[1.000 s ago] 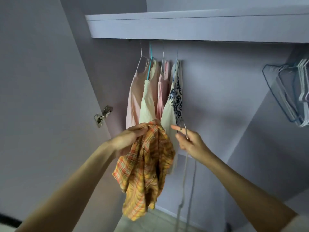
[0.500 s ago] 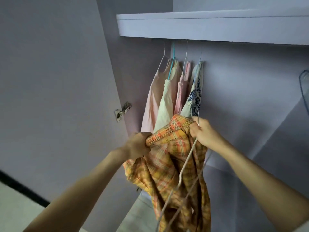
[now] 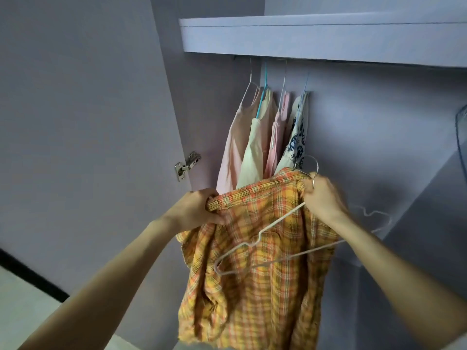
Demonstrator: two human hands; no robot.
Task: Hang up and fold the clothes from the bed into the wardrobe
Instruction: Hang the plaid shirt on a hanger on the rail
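The plaid shirt (image 3: 255, 261) hangs at centre, its collar edge bunched in the left hand (image 3: 199, 210) at 9 o'clock and pinched with the wire hanger (image 3: 273, 243) by the right hand (image 3: 322, 195) at 3 o'clock. The hanger lies outside the cloth, so the shirt may slip off before reaching the hung clothes (image 3: 265, 137) at 12 o'clock

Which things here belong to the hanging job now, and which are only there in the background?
In the job: plaid shirt, wire hanger, left hand gripping the shirt, right hand holding shirt and hanger together.

Only there: four hung garments, shelf, door hinge, blue hanger at the right edge.
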